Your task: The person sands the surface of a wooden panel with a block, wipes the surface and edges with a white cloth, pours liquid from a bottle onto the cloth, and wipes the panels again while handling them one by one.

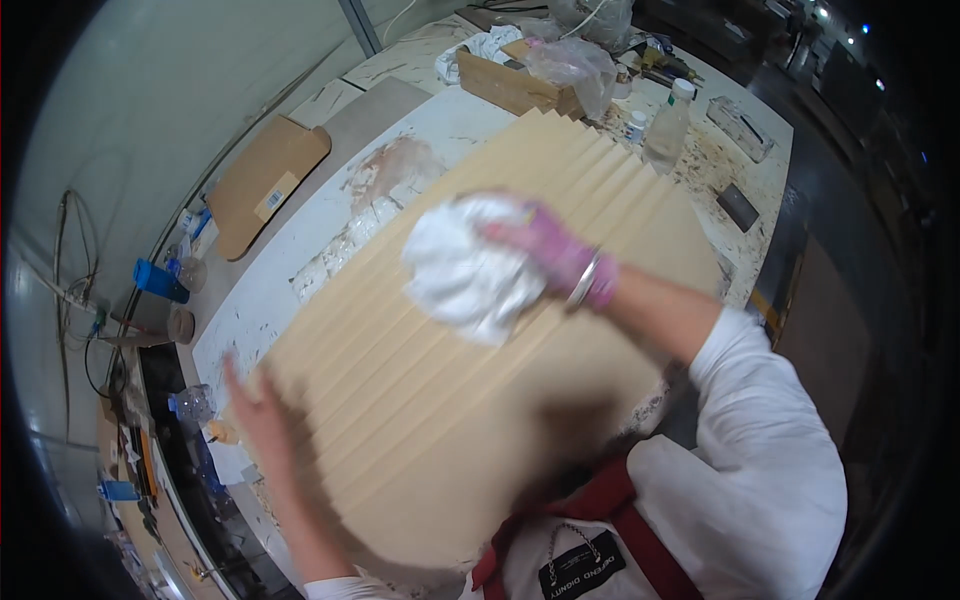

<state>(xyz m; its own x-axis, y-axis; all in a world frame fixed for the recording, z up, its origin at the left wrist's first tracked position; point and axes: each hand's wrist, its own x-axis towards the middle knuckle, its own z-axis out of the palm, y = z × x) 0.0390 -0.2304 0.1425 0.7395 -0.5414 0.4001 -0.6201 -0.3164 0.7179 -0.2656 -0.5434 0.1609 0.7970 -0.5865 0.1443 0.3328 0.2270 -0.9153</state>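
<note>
A large beige panel (400, 490), ribbed with parallel ridges over its far half and smooth on the near side, lies across the white table. My right hand (550, 250), in a pink glove with a metal band at the wrist, presses a bunched white cloth (465, 275) onto the ridges; its fingers are wrapped into the cloth. Bare and somewhat blurred, my left hand (262, 415) is at the panel's left end with its fingers apart. Whether its palm rests on the panel's edge I cannot tell.
Behind the panel stand a wooden box (510, 85) with a plastic bag (575, 70) and a clear bottle (668, 125). A dark flat piece (738, 208) lies at right. At left are a cardboard piece (270, 185), a blue cup (160, 281) and a plastic bottle (192, 403).
</note>
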